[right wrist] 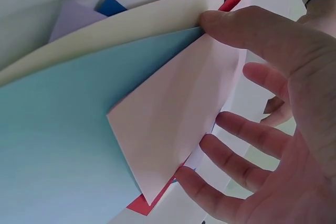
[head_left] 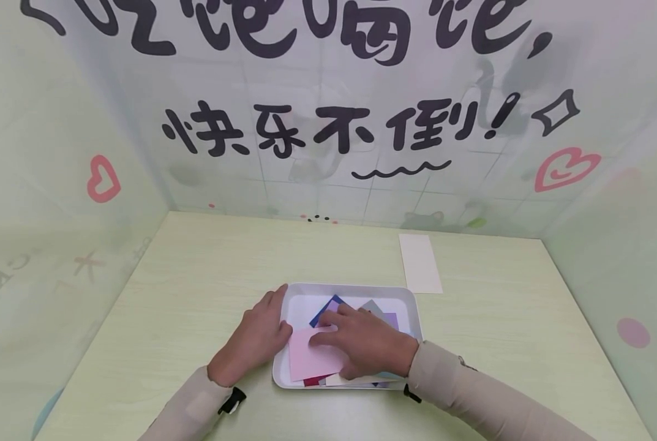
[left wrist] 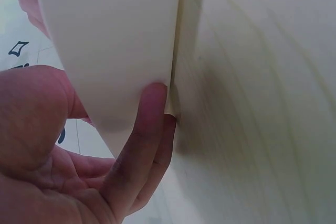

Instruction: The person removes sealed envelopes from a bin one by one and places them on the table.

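Note:
A white tray (head_left: 356, 285) sits on the table, holding several overlapping coloured paper sheets. My left hand (head_left: 256, 334) grips its left side; in the left wrist view the fingers (left wrist: 149, 114) press the outer wall while the thumb goes over the rim. Inside the tray, my right hand (head_left: 361, 340) spreads over the sheets. Its thumb touches the edges of a cream sheet (right wrist: 131, 24) and a light blue sheet (right wrist: 52, 119); the other fingertips lie along the far edge of a pink sheet (right wrist: 168, 114). Red paper (right wrist: 139, 204) shows beneath the pink one.
Dark blue (head_left: 318, 317), grey (head_left: 373, 306) and purple (head_left: 391, 320) papers show near the tray's back. Behind it to the right, a pale rectangular card (head_left: 420, 263) lies on the table (head_left: 196, 263). Printed panels (head_left: 317, 165) enclose the back and sides.

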Action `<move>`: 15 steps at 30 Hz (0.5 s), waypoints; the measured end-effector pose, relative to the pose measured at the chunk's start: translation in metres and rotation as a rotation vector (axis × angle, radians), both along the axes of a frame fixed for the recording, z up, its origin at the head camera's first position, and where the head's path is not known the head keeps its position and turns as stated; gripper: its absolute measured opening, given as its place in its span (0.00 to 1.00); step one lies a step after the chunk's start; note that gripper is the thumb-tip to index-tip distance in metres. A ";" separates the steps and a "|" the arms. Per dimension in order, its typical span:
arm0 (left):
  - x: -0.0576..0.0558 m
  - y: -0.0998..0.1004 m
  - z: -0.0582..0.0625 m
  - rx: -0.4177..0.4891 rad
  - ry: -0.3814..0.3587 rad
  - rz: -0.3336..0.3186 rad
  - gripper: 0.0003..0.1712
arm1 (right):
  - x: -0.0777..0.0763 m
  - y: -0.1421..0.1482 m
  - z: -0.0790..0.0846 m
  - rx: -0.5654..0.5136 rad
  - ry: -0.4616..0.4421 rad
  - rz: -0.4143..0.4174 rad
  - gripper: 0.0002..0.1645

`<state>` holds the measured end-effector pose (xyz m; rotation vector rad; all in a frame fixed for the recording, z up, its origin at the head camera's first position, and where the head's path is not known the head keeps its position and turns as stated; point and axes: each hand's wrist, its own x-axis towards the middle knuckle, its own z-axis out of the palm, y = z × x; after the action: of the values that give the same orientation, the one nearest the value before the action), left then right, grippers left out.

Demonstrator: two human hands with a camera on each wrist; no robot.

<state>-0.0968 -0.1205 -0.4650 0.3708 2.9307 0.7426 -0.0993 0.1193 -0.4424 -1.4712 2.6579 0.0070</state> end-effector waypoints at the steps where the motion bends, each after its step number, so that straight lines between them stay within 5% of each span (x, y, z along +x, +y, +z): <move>1: 0.000 0.000 0.000 0.001 0.003 -0.002 0.40 | 0.000 0.000 0.000 -0.001 -0.002 -0.002 0.40; 15: -0.001 0.000 0.000 0.018 0.024 -0.010 0.40 | -0.003 0.001 0.005 -0.040 0.017 -0.005 0.37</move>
<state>-0.0982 -0.1209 -0.4647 0.3980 2.9446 0.7695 -0.1027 0.1202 -0.4370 -1.4829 2.6907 -0.0346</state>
